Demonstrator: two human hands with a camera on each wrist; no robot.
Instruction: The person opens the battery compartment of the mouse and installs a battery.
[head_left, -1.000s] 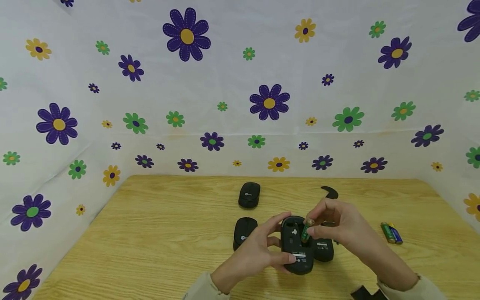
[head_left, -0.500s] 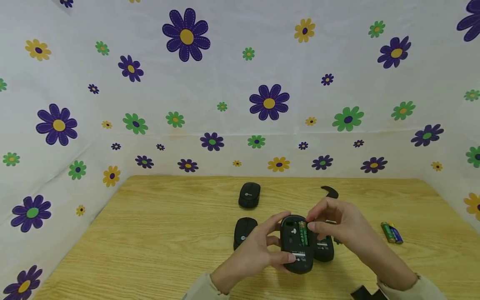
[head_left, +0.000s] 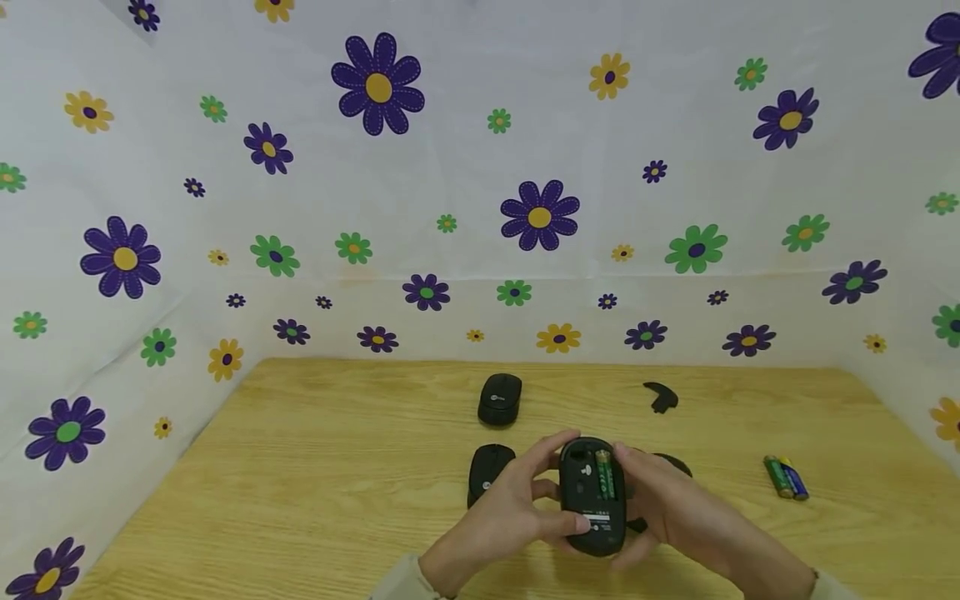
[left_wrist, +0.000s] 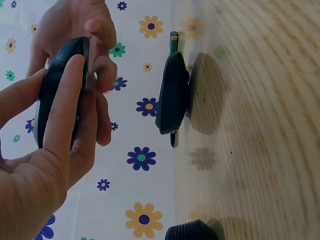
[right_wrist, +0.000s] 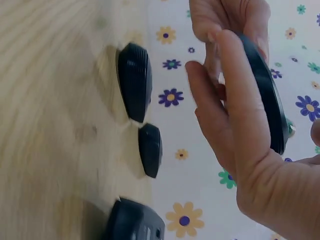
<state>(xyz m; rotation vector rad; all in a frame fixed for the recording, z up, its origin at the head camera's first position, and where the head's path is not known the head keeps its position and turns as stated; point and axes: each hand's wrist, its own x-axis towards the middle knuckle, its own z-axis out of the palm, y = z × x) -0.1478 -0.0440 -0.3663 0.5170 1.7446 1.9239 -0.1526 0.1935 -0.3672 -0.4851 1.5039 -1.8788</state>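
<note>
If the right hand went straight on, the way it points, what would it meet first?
The upturned black computer mouse with green cylindrical batteries, held by the left hand; the right hand seems to touch it, though depth is unclear.

Batt (head_left: pixel 605 475) in mouse (head_left: pixel 587 500), 2 batts (head_left: pixel 780 479) R on tbl (head_left: pixel 315 467).

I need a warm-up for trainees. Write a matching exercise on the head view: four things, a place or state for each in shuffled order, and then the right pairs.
Things:
1. Held mouse
2. Curved piece
3. Blue battery
4. Far mouse

Places or states:
A. Thin and black, lying toward the back right of the table
B. Resting on the table, top side up
C. Underside showing
D. Beside a green battery

Pairs: 1-C, 2-A, 3-D, 4-B
</note>
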